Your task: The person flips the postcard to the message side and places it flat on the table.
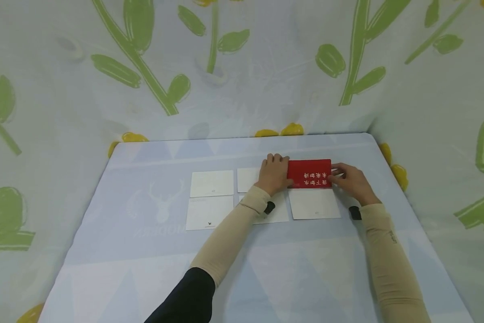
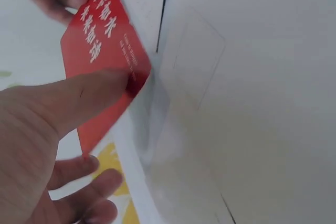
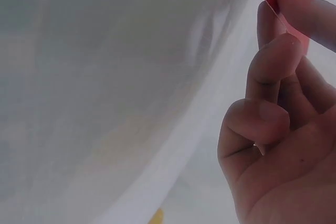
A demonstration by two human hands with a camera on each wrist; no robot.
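Note:
A red card with white lettering is held between both hands near the far side of the table. My left hand pinches its left end; the left wrist view shows the thumb across the front of the red card, with fingers behind it. At the other end my right hand pinches the edge between thumb and fingertips, as the right wrist view confirms. Just below the red card lies a white card. Another white card is partly hidden by the left forearm.
Two white cards, one upper and one lower, lie further left. Another white card sits beside the left hand. The pale patterned table reaches a leaf-printed cloth wall behind it.

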